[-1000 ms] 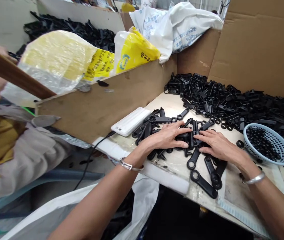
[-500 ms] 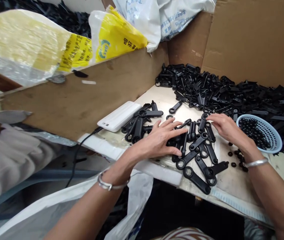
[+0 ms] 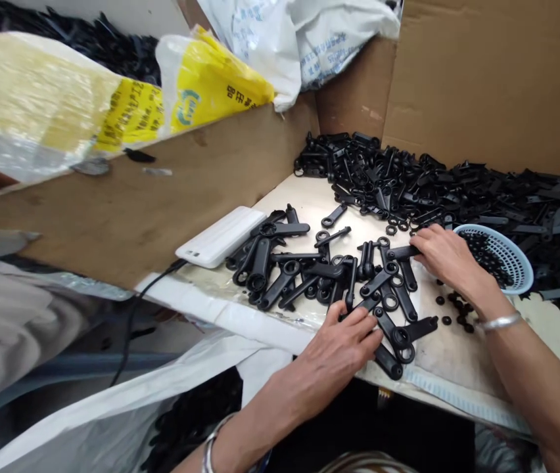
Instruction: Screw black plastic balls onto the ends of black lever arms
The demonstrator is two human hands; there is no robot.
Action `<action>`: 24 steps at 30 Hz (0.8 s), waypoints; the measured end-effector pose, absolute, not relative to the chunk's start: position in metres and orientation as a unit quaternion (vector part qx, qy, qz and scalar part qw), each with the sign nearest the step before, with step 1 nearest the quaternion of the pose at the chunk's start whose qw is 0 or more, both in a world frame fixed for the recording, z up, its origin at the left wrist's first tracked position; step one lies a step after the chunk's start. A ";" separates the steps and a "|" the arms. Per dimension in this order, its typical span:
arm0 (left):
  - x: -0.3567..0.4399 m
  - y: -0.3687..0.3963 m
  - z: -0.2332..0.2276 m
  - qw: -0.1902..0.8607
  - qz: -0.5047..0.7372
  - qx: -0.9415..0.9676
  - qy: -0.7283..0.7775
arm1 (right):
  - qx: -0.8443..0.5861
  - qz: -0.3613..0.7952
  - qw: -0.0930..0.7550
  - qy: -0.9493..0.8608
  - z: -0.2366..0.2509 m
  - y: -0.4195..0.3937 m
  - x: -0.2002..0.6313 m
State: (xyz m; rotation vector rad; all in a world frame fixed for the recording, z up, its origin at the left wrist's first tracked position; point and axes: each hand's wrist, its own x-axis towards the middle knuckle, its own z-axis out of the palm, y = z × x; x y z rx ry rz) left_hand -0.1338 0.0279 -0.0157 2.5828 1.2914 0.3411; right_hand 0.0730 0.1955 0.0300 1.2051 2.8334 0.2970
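Note:
My right hand [image 3: 450, 259] pinches the near end of a black plastic crank-like arm [image 3: 401, 252] above the right part of a loose group of such arms. At the table's front edge, my left hand [image 3: 342, 348] has its fingers curled over the end of another black arm [image 3: 369, 303]; the fingers hide that end. Around the hands lie several more black arms with ringed ends, among them one crossing piece [image 3: 420, 328] and one by the edge [image 3: 388, 362]. Small black round caps [image 3: 459, 307] are scattered below my right wrist.
A light blue basket [image 3: 524, 272] of small black pieces stands at the right. Behind it a large heap of black parts [image 3: 408, 180] lies against the cardboard wall [image 3: 487, 79]. A white power bank-like device [image 3: 221, 238] with a cable sits left. A white bag [image 3: 112, 420] hangs below.
My left hand has moved from above the arms down to the front edge, its fingers curling in. My right hand now holds an arm turned sideways. The view has shifted slightly.

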 end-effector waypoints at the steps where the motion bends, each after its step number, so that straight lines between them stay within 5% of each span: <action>1: -0.134 0.028 -0.015 0.124 0.119 0.881 0.441 | 0.412 0.113 0.011 0.904 0.034 0.183 0.084; 7: -0.135 0.031 -0.012 0.164 0.120 0.882 0.426 | 0.550 0.082 -0.127 0.821 0.015 0.095 0.178; 16: -0.140 0.038 0.000 0.211 0.143 0.885 0.388 | 0.693 0.060 -0.082 0.713 -0.042 0.014 0.244; 24: -0.084 0.025 0.011 0.397 0.283 0.758 0.434 | 0.705 0.056 -0.091 0.701 -0.023 0.001 0.215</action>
